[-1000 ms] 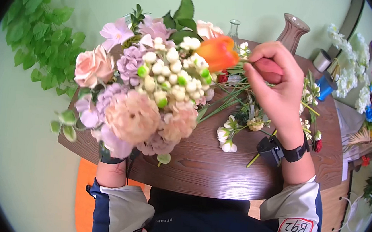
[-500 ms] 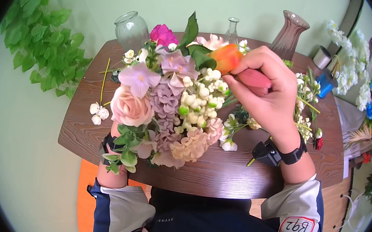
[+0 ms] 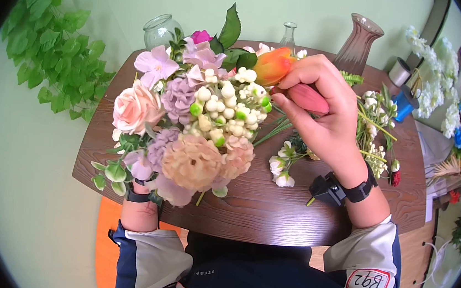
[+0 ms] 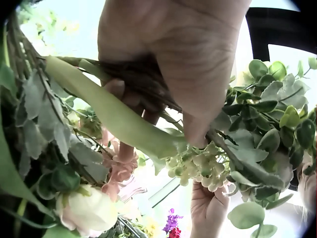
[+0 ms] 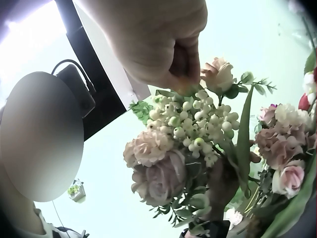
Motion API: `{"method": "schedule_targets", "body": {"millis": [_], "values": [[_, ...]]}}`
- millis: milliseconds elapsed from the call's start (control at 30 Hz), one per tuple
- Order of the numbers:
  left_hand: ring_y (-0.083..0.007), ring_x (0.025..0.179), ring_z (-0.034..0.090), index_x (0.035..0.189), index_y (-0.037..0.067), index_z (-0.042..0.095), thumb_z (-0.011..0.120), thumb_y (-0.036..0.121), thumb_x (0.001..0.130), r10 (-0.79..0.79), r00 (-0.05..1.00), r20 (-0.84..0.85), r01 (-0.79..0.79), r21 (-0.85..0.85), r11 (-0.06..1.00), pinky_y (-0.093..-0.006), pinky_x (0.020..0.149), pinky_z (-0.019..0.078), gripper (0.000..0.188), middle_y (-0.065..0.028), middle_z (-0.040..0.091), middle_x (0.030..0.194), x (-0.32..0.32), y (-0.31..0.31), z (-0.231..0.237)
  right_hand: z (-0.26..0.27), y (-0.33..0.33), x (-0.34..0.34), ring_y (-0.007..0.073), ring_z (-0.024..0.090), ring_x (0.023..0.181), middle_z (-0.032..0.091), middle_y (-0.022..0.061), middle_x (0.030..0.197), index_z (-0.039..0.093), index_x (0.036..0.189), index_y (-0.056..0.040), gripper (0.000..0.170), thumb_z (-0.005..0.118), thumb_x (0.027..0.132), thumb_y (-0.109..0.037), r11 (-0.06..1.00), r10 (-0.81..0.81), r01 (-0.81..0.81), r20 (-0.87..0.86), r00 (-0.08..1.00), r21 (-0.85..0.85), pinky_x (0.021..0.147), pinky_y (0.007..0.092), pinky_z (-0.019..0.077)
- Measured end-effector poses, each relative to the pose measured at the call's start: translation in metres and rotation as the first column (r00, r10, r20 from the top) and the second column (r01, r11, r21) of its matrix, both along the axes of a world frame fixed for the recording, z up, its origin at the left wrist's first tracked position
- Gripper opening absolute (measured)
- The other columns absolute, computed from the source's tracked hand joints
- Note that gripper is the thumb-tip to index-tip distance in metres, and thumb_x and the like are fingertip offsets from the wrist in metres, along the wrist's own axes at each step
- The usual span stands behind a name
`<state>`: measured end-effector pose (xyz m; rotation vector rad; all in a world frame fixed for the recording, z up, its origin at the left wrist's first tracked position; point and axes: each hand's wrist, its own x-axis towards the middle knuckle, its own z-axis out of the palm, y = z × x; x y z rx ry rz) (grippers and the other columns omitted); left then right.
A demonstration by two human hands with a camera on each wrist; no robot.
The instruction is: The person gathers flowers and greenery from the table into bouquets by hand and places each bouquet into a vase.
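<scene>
My right hand is curled round the red tulip, its head lying in the hollow between my fingers and thumb. Just past my fingertips is the orange tulip, at the edge of the bouquet; I can't tell whether my fingers touch it. My left hand grips the bouquet from underneath, fingers round its stems, and from above the flowers hide that hand

The berries fill the side of the bouquet nearest my right hand, while the rose is on the side farthest from it. Beyond my left hand, past the bouquet, stands the jar; farther out than my right hand are the bottle and the brown vase, both upright. To the right of that hand are the silver spool and the blue spool. Below and left of my right hand, well under the red tulip, the white buds lie on the table
</scene>
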<state>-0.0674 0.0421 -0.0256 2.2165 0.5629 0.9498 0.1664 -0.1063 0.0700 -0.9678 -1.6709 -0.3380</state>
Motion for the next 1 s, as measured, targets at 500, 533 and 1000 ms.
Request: {"method": "schedule_targets", "body": {"millis": [500, 533, 1000], "values": [[-0.0209, 0.081, 0.054, 0.103, 0.005, 0.049, 0.066, 0.008, 0.07, -0.039, 0.995, 0.087, 0.047, -0.091, 0.995, -0.0289, 0.072, 0.0446, 0.037, -0.0106, 0.052, 0.094, 0.003, -0.001, -0.001, -0.006, -0.005, -0.012, 0.0214, 0.054, 0.068, 0.054, 0.0068, 0.076, 0.054, 0.082, -0.0053, 0.028, 0.074, 0.064, -0.002, 0.997, 0.0, -0.003, -0.038, 0.999, -0.076, 0.059, 0.0291, 0.0439], [-0.0209, 0.081, 0.054, 0.103, 0.005, 0.048, 0.066, 0.008, 0.07, -0.041, 0.995, 0.093, 0.051, -0.098, 0.994, -0.0289, 0.072, 0.0446, 0.037, -0.0106, 0.052, 0.094, 0.004, -0.001, -0.001, -0.006, -0.005, -0.013, 0.0216, 0.053, 0.068, 0.053, 0.0068, 0.076, 0.053, 0.082, -0.0052, 0.028, 0.075, 0.064, -0.002, 0.997, 0.022, -0.025, -0.045, 0.999, -0.077, 0.059, 0.0292, 0.0437], [-0.0202, 0.082, 0.054, 0.104, 0.005, 0.048, 0.066, 0.008, 0.071, -0.071, 0.983, 0.171, 0.101, -0.172, 0.98, -0.0288, 0.073, 0.0446, 0.037, -0.0103, 0.052, 0.095, 0.004, -0.005, 0.001, -0.005, -0.005, -0.004, 0.0235, 0.053, 0.07, 0.054, 0.0111, 0.084, 0.053, 0.092, -0.0013, 0.032, 0.071, 0.066, -0.007, 0.992, 0.121, -0.118, -0.093, 0.988, 0.038, 0.064, 0.029, 0.0433]]}}
